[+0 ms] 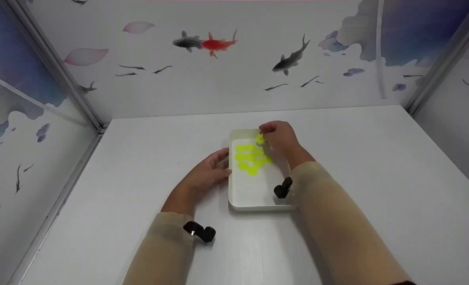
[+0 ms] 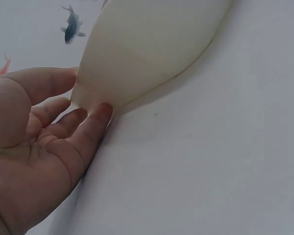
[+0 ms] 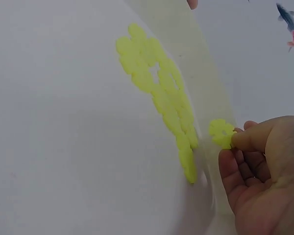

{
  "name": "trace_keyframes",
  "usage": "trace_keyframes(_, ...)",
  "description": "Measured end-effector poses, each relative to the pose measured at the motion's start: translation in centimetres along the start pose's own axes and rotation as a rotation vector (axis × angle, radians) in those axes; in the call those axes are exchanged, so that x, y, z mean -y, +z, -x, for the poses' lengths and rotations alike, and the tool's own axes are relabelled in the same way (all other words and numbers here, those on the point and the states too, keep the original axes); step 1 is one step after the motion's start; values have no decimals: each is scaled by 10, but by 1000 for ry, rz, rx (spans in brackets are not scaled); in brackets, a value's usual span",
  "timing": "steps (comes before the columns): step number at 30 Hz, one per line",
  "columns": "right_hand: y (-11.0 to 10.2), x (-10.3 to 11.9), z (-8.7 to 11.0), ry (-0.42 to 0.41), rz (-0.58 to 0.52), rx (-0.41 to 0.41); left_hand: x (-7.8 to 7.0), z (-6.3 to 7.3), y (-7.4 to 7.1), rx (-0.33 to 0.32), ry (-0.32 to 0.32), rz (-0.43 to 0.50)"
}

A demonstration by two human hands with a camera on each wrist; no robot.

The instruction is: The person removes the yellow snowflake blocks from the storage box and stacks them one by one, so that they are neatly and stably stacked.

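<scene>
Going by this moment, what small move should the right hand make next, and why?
Probably lower the yellow flower-shaped piece flat onto the tray floor: the right hand pinches it upright near the far wall, apart from the flat yellow cluster, while the left hand touches the tray's side, perhaps steadying it.

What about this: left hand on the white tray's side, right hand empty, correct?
Not empty: the right hand pinches a yellow notched disc, as the right wrist view shows. The left hand is on the side of the white tray.
</scene>
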State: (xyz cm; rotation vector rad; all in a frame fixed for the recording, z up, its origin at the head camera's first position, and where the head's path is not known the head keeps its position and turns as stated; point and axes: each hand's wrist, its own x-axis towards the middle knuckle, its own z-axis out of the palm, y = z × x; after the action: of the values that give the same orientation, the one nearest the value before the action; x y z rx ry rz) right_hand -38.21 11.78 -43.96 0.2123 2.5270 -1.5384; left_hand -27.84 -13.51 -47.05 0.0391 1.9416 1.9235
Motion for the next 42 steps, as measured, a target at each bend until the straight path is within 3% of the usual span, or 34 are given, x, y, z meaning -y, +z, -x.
trace_keyframes(9, 1, 2, -3, -46, -26, 15, 7, -1, -4, 2, 11, 43)
trace_keyframes(18, -7, 11, 6, -100, -175, 25, 6, -1, -4, 12, 21, 38)
trace_keyframes(26, -29, 14, 19, -131, -332, 52, 6, 0, -4, 35, 28, 82)
trace_keyframes(42, -76, -14, 38, -87, -342, -69, 7, 0, -4, 15, 39, 58)
